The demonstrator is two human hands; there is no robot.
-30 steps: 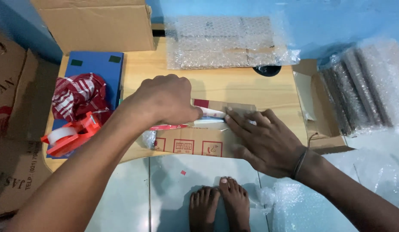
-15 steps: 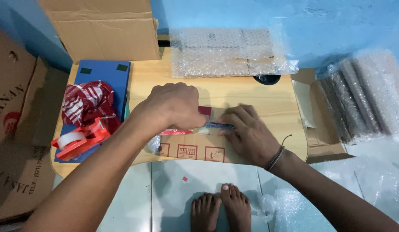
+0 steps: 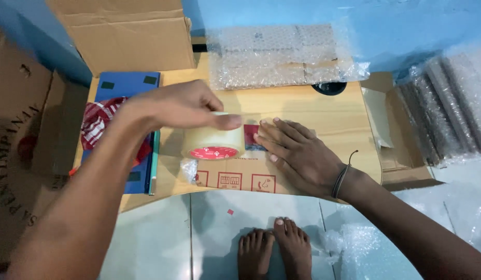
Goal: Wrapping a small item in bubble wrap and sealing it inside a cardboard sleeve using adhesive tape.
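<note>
L fingers are curling round a roll of tape [image 3: 213, 143], w/ the left hand [image 3: 173, 106] gripping it from above, just over the flat brown parcel [image 3: 235, 173] on the low wooden table [image 3: 328, 111]. R fingers are lying spread & flat on the parcel's top beside a red-blue label [image 3: 252, 134], right hand [image 3: 297, 155] holding nothing, palm down. Parcel's front edge is showing three red square symbols [image 3: 231, 181]; both forearms are reaching in from the near side.

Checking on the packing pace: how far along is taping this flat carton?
Done: the carton lies closed and flat on the wooden table. In hand: left hand grips the tape roll; right hand presses the carton. Left: the tape remains uncut from the roll.
</note>
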